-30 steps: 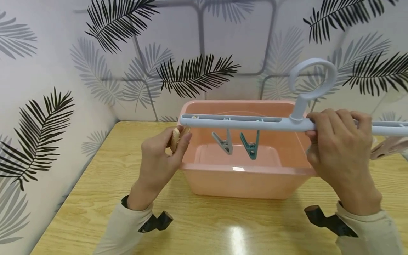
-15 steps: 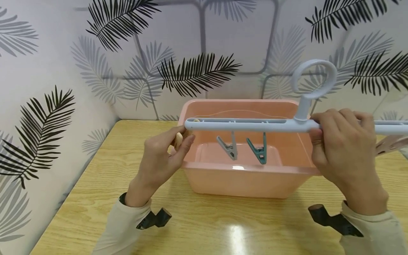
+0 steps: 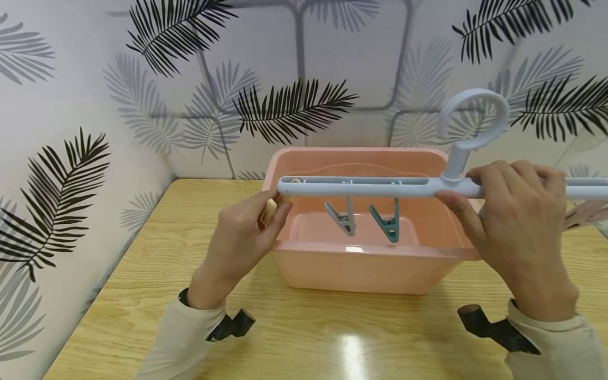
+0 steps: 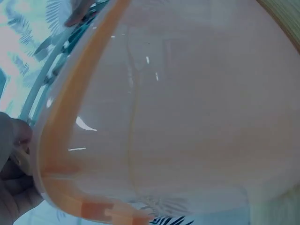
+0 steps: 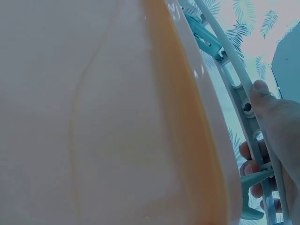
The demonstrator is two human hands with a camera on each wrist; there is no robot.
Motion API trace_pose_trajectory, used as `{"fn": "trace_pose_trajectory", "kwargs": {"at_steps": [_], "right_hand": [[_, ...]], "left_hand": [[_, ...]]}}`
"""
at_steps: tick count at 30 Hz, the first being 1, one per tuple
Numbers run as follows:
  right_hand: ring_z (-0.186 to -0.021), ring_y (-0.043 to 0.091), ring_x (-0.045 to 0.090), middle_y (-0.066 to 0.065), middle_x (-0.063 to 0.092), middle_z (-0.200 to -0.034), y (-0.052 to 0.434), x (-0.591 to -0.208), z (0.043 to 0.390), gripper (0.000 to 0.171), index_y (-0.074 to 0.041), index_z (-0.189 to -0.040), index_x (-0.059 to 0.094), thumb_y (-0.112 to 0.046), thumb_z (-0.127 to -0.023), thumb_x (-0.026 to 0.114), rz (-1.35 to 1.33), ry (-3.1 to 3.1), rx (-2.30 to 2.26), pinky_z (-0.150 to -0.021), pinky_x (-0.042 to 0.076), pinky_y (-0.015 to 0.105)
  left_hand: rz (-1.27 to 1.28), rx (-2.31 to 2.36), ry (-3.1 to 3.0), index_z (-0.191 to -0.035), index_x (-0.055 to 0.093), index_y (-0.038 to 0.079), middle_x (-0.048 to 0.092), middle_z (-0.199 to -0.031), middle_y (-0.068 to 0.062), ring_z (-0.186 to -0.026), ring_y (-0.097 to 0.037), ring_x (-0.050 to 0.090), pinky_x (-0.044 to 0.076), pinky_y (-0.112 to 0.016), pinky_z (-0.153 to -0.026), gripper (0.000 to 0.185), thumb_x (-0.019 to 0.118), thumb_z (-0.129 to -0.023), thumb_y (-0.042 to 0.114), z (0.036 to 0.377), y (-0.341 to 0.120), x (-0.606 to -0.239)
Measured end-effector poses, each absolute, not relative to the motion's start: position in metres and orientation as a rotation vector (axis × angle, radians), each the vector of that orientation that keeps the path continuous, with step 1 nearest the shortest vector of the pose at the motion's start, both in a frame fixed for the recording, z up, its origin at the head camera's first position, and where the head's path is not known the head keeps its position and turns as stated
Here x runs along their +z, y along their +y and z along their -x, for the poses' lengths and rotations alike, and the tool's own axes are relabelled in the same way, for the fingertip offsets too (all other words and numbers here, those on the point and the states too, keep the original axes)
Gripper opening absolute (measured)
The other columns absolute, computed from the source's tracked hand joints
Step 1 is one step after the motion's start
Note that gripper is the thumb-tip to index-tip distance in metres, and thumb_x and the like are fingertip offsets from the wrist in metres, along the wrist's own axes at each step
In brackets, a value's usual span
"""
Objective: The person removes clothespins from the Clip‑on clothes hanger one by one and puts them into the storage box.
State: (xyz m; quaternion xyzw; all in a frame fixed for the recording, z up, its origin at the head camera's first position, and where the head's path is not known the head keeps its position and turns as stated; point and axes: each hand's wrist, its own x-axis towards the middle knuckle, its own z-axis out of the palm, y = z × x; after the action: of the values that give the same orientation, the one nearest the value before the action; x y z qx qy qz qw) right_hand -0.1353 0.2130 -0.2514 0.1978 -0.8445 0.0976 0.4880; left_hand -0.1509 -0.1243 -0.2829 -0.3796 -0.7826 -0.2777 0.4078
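**Hanger held over the tub, left hand on a beige peg**

The pale blue hanger (image 3: 361,186) lies level above the pink tub (image 3: 366,264), its bar running from 9 to 3 o'clock across the tub's opening, its hook (image 3: 472,119) standing up at 12 o'clock from the bar. The right hand (image 3: 515,227) grips the bar just at the foot of the hook, fingers curled over the top and thumb underneath; the right wrist view shows the thumb pressed on the bar (image 5: 234,77) beside the tub's rim (image 5: 187,140). The left hand (image 3: 239,240) pinches a beige peg (image 3: 269,210) between thumb and fingers, right under the bar's 9 o'clock end and touching or nearly touching it; I cannot tell which. In the left wrist view the hand (image 4: 14,173) shows only at the edge, close beside the tub wall (image 4: 178,117).

Two pegs hang from the bar inside the tub's mouth: a grey peg (image 3: 343,217) and, just at 3 o'clock of it, a teal peg (image 3: 387,221), both tilted. A pinkish peg (image 3: 586,214) shows past the right hand at the bar's far side, partly hidden.

The tub stands on a wooden table (image 3: 152,295), with leaf-patterned wall (image 3: 142,105) behind at 12 o'clock and to the side at 9 o'clock.
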Motion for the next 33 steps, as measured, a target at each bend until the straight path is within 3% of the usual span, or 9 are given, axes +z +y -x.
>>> {"fn": "trace_pose_trajectory", "kwargs": {"at_steps": [8,15,20,26,33], "right_hand": [[-0.071,0.042,0.051,0.024,0.055,-0.069,0.213,-0.251,0.135,0.081,0.009,-0.088,0.058,-0.069,-0.091,0.034,-0.444,-2.061,0.262,-0.076,0.032,0.059],[-0.072,0.045,0.051,0.026,0.054,-0.069,0.216,-0.248,0.133,0.084,0.010,-0.090,0.057,-0.070,-0.090,0.032,-0.404,-2.040,0.287,-0.075,0.031,0.060],[-0.070,0.043,0.050,0.025,0.055,-0.069,0.216,-0.247,0.134,0.081,0.009,-0.088,0.057,-0.068,-0.091,0.033,-0.432,-2.048,0.267,-0.074,0.031,0.059],[-0.072,0.044,0.051,0.025,0.055,-0.070,0.221,-0.248,0.134,0.082,0.009,-0.088,0.057,-0.069,-0.091,0.033,-0.411,-2.044,0.254,-0.072,0.030,0.059],[-0.071,0.045,0.051,0.026,0.055,-0.070,0.226,-0.246,0.133,0.082,0.009,-0.088,0.056,-0.069,-0.091,0.033,-0.410,-2.046,0.238,-0.073,0.031,0.060]], "left_hand": [[0.824,-0.443,-1.860,-0.089,0.064,-0.006,0.058,-0.059,-0.007,-0.046,-0.018,0.054,0.042,-0.028,-0.040,0.024,0.058,-0.096,0.016,0.145,-0.114,-0.287],[0.709,-0.440,-1.899,-0.079,0.062,-0.002,0.052,-0.056,-0.007,-0.045,-0.018,0.049,0.040,-0.028,-0.040,0.012,0.073,-0.077,0.002,0.143,-0.110,-0.287],[0.752,-0.534,-2.007,-0.079,0.062,0.001,0.053,-0.059,-0.003,-0.050,-0.015,0.047,0.040,-0.027,-0.044,0.012,0.074,-0.079,0.003,0.144,-0.114,-0.287],[0.825,-0.618,-2.181,-0.091,0.067,0.002,0.060,-0.068,-0.001,-0.059,-0.014,0.052,0.045,-0.028,-0.053,0.012,0.072,-0.086,0.011,0.148,-0.111,-0.282],[0.876,-0.638,-2.352,-0.087,0.063,0.005,0.057,-0.067,0.001,-0.055,-0.013,0.045,0.039,-0.028,-0.050,0.011,0.070,-0.089,0.013,0.157,-0.106,-0.265]]}}
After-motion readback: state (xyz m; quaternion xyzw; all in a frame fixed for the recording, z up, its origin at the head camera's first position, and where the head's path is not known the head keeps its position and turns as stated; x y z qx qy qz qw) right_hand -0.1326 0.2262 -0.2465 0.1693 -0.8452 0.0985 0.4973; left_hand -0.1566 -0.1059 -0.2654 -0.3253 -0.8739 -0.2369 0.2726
